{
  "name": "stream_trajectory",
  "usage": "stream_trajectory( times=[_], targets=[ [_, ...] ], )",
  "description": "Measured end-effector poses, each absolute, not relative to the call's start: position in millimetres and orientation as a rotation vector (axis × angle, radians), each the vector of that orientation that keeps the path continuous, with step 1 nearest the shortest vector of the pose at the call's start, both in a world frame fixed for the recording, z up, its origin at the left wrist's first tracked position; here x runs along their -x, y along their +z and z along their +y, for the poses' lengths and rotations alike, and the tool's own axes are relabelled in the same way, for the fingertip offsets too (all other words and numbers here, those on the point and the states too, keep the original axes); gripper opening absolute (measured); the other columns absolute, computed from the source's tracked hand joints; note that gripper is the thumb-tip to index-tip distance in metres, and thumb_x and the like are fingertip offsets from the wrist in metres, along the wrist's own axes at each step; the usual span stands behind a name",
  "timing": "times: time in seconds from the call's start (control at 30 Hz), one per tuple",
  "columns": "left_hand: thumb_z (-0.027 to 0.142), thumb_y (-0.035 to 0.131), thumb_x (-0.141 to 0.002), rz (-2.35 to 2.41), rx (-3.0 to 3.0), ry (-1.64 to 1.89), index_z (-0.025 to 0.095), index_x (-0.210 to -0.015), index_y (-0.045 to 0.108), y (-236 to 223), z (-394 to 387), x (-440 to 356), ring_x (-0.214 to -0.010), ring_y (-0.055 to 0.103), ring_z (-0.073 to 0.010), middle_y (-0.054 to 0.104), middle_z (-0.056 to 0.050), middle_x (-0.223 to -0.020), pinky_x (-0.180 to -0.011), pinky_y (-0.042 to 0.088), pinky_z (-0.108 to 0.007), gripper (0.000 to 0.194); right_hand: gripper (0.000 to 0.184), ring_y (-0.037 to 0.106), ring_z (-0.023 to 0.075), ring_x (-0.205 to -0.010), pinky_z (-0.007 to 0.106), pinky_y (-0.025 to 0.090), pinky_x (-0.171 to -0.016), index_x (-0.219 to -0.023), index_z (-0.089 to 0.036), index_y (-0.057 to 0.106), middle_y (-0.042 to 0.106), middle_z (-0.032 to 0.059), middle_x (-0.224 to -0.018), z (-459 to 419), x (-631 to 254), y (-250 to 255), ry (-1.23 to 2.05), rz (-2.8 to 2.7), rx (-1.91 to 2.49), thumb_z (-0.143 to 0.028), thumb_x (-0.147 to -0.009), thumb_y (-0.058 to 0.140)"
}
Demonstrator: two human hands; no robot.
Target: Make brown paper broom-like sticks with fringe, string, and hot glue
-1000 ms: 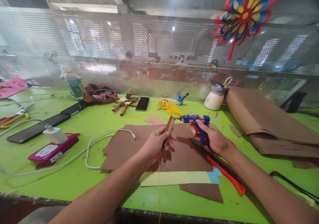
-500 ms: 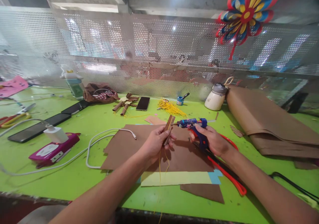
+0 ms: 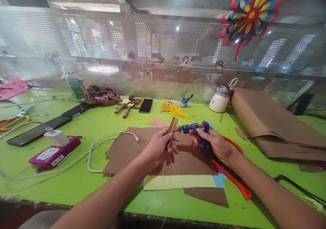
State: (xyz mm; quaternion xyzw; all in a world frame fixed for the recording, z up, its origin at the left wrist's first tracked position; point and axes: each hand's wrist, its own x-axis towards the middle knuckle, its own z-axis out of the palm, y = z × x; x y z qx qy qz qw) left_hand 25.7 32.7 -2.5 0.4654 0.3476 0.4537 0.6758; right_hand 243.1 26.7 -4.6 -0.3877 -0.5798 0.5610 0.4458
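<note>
My left hand (image 3: 158, 146) is closed around a small brown paper roll (image 3: 172, 130), held upright over a brown paper sheet (image 3: 132, 147). A thin yellow string (image 3: 163, 168) hangs down from that hand. In my right hand (image 3: 216, 143) is a blue glue gun (image 3: 195, 128), gripped by its handle. The gun's nozzle points left and touches the side of the roll near its top. A strip of yellow paper (image 3: 178, 181) lies just in front of the brown sheet.
Large red-handled scissors (image 3: 233, 178) lie under my right forearm. A white cable (image 3: 102, 144), a charger on a pink box (image 3: 54, 152), phones (image 3: 38, 130) and more scissors (image 3: 15, 118) are at the left. A brown paper stack (image 3: 270, 120), white jar (image 3: 220, 100), yellow thread (image 3: 174, 109) sit behind.
The glue gun has moved left and slightly down until its nozzle reached the brown roll. My left hand has kept the roll almost still.
</note>
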Motion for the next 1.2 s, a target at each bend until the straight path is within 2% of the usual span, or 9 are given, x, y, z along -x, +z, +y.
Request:
stream_trajectory(
  times=[0.17,0.37,0.5,0.7,0.8,0.9,1.1,1.2],
  targets=[
    [0.025,0.059,-0.081,0.781,-1.043,1.026,0.012,-0.090,0.059,0.4,30.8,-26.1,-0.050,0.050,-0.0055,0.064,-0.007,-0.079,-0.041,0.030,-0.016,0.017,0.036,0.054,0.0133,-0.063,0.026,0.041,-0.062,-0.073,-0.015,0.064,0.061,0.0031,-0.068,28.8,-243.8,-3.4,1.398,-1.377,0.941,-0.049,-0.084,0.059],
    [0.025,0.055,-0.083,0.779,-1.084,0.980,0.011,-0.084,0.060,-0.1,29.3,-27.4,-0.048,0.046,-0.0052,0.061,-0.005,-0.069,-0.040,0.028,-0.016,0.015,0.030,0.056,0.0139,-0.066,0.028,0.049,-0.069,-0.083,-0.018,0.064,0.060,0.0011,-0.071,36.9,-249.9,-5.7,1.404,-1.198,0.901,-0.048,-0.080,0.064],
    [0.026,0.054,-0.086,0.784,-1.109,0.947,0.011,-0.080,0.059,5.2,25.5,-28.3,-0.046,0.042,-0.0050,0.056,-0.002,-0.059,-0.040,0.027,-0.015,0.017,0.031,0.057,0.0129,-0.064,0.027,0.050,-0.066,-0.082,-0.017,0.063,0.061,0.0009,-0.070,41.0,-251.1,-6.9,1.361,-1.137,0.907,-0.047,-0.078,0.067],
    [0.025,0.054,-0.086,0.771,-1.109,0.959,0.011,-0.080,0.058,7.1,23.8,-28.6,-0.047,0.042,-0.0049,0.056,-0.002,-0.062,-0.041,0.027,-0.016,0.015,0.035,0.057,0.0134,-0.061,0.028,0.049,-0.061,-0.082,-0.017,0.062,0.060,0.0008,-0.068,45.5,-256.6,-5.7,1.237,-1.103,0.940,-0.051,-0.076,0.067],
    [0.024,0.053,-0.086,0.772,-1.130,0.961,0.011,-0.080,0.058,2.6,26.7,-27.8,-0.047,0.044,-0.0054,0.057,-0.003,-0.063,-0.042,0.027,-0.016,0.015,0.038,0.056,0.0144,-0.059,0.030,0.048,-0.060,-0.078,-0.018,0.060,0.060,0.0020,-0.069,52.3,-263.4,-7.5,1.057,-1.149,1.053,-0.056,-0.078,0.062],
    [0.026,0.052,-0.086,0.775,-1.154,0.977,0.011,-0.081,0.058,1.2,29.2,-26.1,-0.045,0.042,-0.0053,0.055,-0.002,-0.060,-0.042,0.028,-0.016,0.016,0.040,0.056,0.0182,-0.063,0.033,0.046,-0.063,-0.077,-0.018,0.060,0.060,0.0051,-0.071,60.9,-266.5,-13.3,0.709,-1.352,1.294,-0.057,-0.081,0.055],
    [0.025,0.051,-0.084,0.823,-1.171,1.018,0.011,-0.077,0.058,11.3,29.3,-21.5,-0.044,0.042,-0.0053,0.053,0.000,-0.054,-0.042,0.027,-0.017,0.018,0.034,0.054,0.0267,-0.095,0.041,0.043,-0.085,-0.105,-0.015,0.061,0.062,0.0119,-0.101,55.9,-243.5,-30.9,0.085,-2.012,1.429,-0.035,-0.077,0.063],
    [0.023,0.052,-0.082,0.808,-1.151,1.041,0.011,-0.078,0.057,15.9,27.9,-20.4,-0.045,0.044,-0.0056,0.055,-0.001,-0.058,-0.042,0.027,-0.017,0.013,0.030,0.052,0.0276,-0.100,0.042,0.043,-0.088,-0.103,-0.016,0.063,0.061,0.0118,-0.102,46.1,-232.0,-31.6,0.052,-2.227,1.402,-0.028,-0.076,0.064]
  ],
)
